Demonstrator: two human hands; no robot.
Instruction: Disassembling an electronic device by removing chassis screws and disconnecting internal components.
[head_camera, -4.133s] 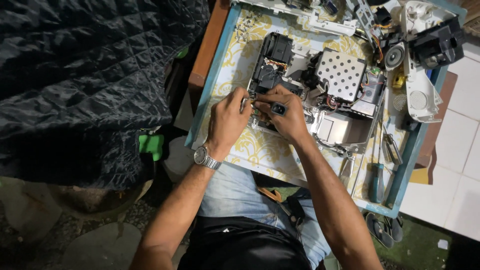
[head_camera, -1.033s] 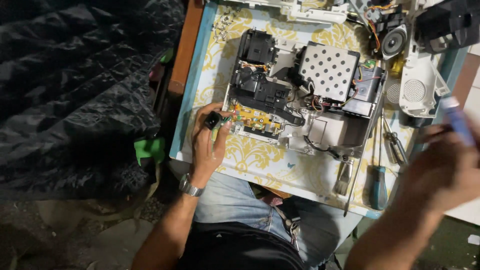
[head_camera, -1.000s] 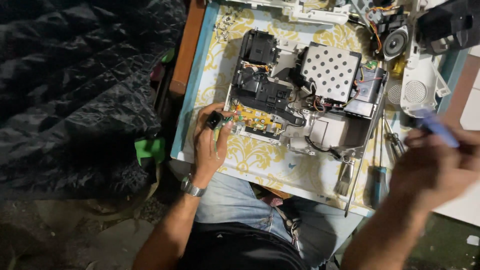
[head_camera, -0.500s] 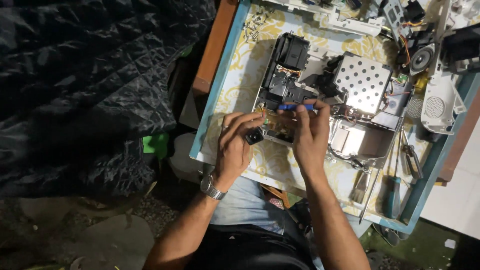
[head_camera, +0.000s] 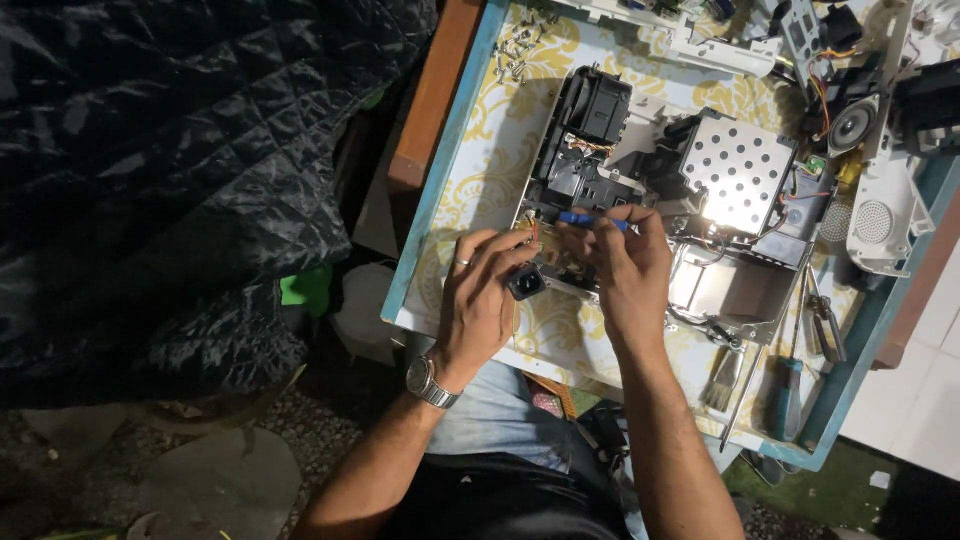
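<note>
Head view, looking down at the bench. My left hand (head_camera: 487, 300) pinches a small black socket part (head_camera: 526, 283) at the near-left corner of the opened device chassis (head_camera: 650, 200), which lies on the yellow-patterned tabletop (head_camera: 480, 170). My right hand (head_camera: 630, 270) has come back from the tool side of the table, where it was a second ago, and now closes on a blue-handled driver (head_camera: 592, 219), its shaft lying across the board just beyond the socket part; the tip seems to rest on the board, though my fingers hide it. Both hands thus meet over the same corner, so work on that fitting resumes. The perforated metal shield (head_camera: 738, 172) sits untouched to the right; a green-handled screwdriver (head_camera: 787, 392) and a brush (head_camera: 722, 378) lie near the table's right edge.
</note>
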